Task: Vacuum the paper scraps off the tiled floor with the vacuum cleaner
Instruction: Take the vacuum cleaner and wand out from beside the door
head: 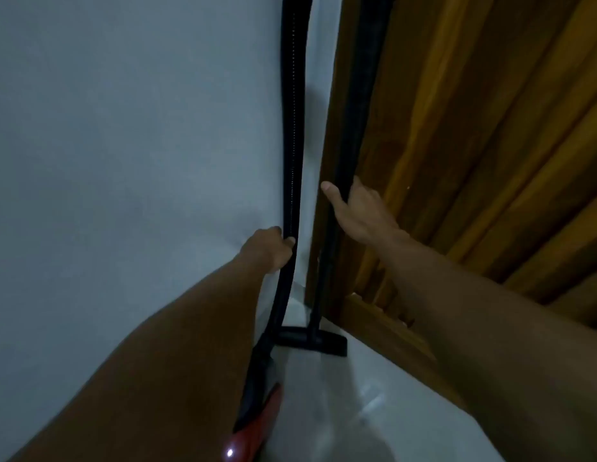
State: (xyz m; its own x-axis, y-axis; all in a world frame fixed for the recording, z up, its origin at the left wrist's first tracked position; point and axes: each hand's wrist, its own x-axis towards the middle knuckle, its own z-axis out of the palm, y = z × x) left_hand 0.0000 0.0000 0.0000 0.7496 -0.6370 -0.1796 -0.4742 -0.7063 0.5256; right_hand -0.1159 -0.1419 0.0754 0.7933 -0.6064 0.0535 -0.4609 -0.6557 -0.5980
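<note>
The left hand (268,248) grips the ribbed black vacuum hose (292,128), while the right hand (357,208) holds the rigid black vacuum wand (354,111).

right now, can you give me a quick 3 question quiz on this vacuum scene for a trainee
1. True or false: the floor nozzle rests on the pale floor close to the wooden door.
2. What does the left hand grip? A) the ribbed hose B) the wooden door C) the floor nozzle
3. Fill in: the right hand holds the rigid black ____ that leads down to the floor nozzle.

Key: 1 true; 2 A; 3 wand
</note>
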